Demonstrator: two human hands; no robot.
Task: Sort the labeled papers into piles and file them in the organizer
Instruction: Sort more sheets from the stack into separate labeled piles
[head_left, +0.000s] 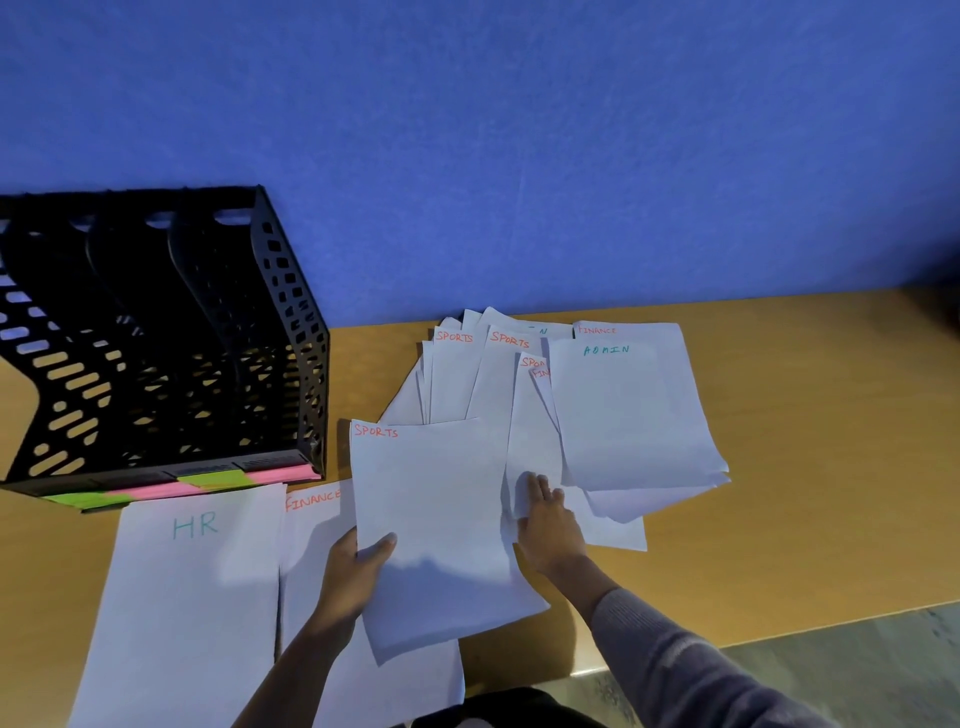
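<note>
Nearest me, my left hand (358, 569) grips the SPORTS stack (441, 525), a few white sheets with the heading in orange at the top left corner. My thumb lies on top and my fingers curl under its left edge. The stack is slightly tilted and overlaps the FINANCE pile (306, 540), which lies flat on the wooden table (810, 457). Just left of that is the HR pile (192, 608), lettered in teal.

A little farther and to the right, my right hand (550, 525), in a grey sleeve (701, 665), rests flat with straight fingers on the near edge of the loose spread (488, 395), holding nothing. The spread is a fan of white sheets, several headed SPORTS in orange. The ADMIN sheet (628, 421), lettered in teal, lies on top at its right side, just right of my fingertips, with a FINANCE heading peeping out beyond it.

Far left stands the black perforated organizer (156, 338), its slots upright, with pink and green sticky labels (218, 480) along its near base, touching the far edge of the HR pile. Behind everything is a blue wall (519, 130).
</note>
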